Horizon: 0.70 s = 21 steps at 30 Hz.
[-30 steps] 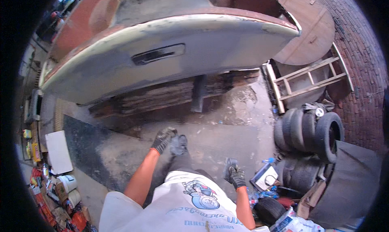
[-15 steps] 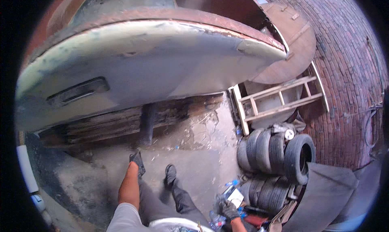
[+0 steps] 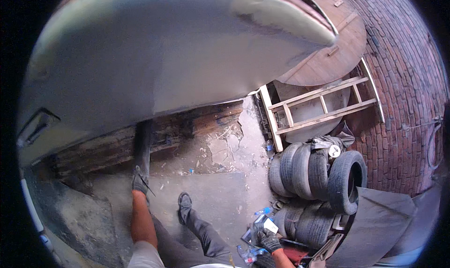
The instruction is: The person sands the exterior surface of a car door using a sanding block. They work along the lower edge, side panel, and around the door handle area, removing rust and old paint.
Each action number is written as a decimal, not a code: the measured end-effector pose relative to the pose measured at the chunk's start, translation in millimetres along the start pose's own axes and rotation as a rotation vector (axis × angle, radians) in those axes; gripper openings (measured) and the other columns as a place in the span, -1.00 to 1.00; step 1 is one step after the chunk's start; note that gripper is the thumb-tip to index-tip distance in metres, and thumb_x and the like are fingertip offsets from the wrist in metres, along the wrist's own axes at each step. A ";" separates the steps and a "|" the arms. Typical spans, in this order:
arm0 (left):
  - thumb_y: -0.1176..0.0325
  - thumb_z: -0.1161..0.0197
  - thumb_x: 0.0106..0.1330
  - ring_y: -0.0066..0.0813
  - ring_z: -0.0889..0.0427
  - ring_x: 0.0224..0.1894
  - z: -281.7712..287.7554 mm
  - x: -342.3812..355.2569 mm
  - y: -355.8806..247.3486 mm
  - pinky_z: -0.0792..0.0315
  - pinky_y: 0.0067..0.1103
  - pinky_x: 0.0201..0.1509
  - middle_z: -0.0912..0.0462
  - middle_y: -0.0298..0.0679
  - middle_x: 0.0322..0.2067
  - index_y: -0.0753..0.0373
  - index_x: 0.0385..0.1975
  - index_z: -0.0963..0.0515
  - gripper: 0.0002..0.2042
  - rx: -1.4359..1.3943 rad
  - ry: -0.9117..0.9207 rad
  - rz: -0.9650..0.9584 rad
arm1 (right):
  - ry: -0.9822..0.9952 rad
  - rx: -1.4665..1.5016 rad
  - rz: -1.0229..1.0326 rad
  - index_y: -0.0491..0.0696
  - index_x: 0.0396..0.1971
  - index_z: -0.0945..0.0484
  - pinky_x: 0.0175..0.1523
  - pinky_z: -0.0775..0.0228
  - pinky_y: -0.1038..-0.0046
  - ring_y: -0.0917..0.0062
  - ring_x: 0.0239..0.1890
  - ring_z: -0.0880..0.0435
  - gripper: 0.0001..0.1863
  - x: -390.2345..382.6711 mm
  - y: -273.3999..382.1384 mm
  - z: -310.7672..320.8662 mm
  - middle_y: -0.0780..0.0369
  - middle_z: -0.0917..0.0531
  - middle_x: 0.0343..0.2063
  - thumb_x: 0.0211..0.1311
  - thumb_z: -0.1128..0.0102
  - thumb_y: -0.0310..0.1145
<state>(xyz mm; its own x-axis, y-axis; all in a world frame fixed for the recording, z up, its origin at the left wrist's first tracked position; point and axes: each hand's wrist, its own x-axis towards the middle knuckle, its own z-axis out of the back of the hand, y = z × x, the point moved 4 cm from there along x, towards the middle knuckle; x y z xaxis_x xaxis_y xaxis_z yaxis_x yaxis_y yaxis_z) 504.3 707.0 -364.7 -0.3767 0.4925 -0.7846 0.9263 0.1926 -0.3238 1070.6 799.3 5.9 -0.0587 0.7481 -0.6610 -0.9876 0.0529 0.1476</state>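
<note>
A large curved grey-and-cream body panel [image 3: 140, 57] fills the upper view, with a dark-rimmed recess [image 3: 40, 125] at its left end. My left hand [image 3: 139, 179], in a dark grey glove, is below the panel's lower edge beside a dark upright post [image 3: 143, 144]. Its fingers are closed on a thin dark tool whose narrow end sticks out toward the lower right. At lower right, my gloved right hand [image 3: 269, 241] has its fingers curled next to a small white flat piece [image 3: 270, 225] and a grey thing. What it grips cannot be made out.
Several tyres [image 3: 300, 169] are piled at right, with a wooden frame [image 3: 323, 104] and a round wooden board [image 3: 333, 43] behind them by a brick wall [image 3: 403, 90]. Plastic bottles [image 3: 246, 254] lie near my right hand. A dark sheet [image 3: 379, 221] leans at lower right.
The view has shifted, so the panel reaches higher and its recess lies farther left. My left hand has come down and left in the picture; its thin tool now shows. The right hand moved slightly right.
</note>
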 end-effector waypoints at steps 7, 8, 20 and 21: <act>-0.03 -0.24 0.32 -0.59 -0.42 -0.56 -63.4 -235.8 -58.8 -0.36 -0.56 -0.57 -0.50 -0.47 -0.46 0.06 -0.15 -0.56 -0.68 0.270 -0.160 -0.329 | -0.028 -0.327 0.582 -0.05 0.07 -0.46 0.17 -0.34 0.11 0.04 0.11 -0.51 -0.58 50.1 101.2 -3.0 -0.11 -0.51 0.07 0.39 0.03 -0.08; 0.00 -0.23 0.34 -0.58 -0.46 -0.48 -65.8 -269.5 -66.1 -0.38 -0.59 -0.53 -0.52 -0.42 -0.41 0.08 -0.06 -0.53 -0.66 0.267 -0.211 -0.343 | -0.015 -0.165 0.607 -0.07 0.05 -0.48 0.13 -0.37 0.11 0.03 0.07 -0.54 -0.54 57.6 125.9 5.8 -0.10 -0.56 0.01 0.38 0.00 -0.01; 0.13 -0.22 0.39 -0.70 -0.32 -0.74 -210.4 -535.7 -131.4 -0.17 -0.65 -0.72 -0.42 -0.50 -0.67 0.08 -0.38 -0.51 -0.80 0.888 0.111 -0.458 | -0.599 0.017 1.087 -0.12 0.01 -0.48 -0.05 -0.39 0.04 -0.03 -0.10 -0.56 -0.64 93.3 279.3 105.4 -0.12 -0.55 -0.08 0.40 0.00 -0.18; 0.13 -0.22 0.39 -0.71 -0.33 -0.73 -219.2 -545.3 -133.6 -0.17 -0.66 -0.71 -0.45 -0.49 -0.65 0.09 -0.34 -0.54 -0.81 0.903 0.120 -0.493 | -0.915 -0.129 1.187 -0.16 -0.01 -0.48 -0.09 -0.40 0.05 -0.04 -0.14 -0.57 -0.63 92.3 274.6 120.0 -0.15 -0.56 -0.13 0.39 -0.02 -0.19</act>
<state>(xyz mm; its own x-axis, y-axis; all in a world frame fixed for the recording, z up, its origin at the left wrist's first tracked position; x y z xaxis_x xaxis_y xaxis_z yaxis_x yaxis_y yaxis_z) 587.8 598.7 222.3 -0.6633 0.6223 -0.4157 0.2996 -0.2883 -0.9095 811.4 962.3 73.7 -0.7510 0.4586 0.4752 -0.4408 -0.8839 0.1564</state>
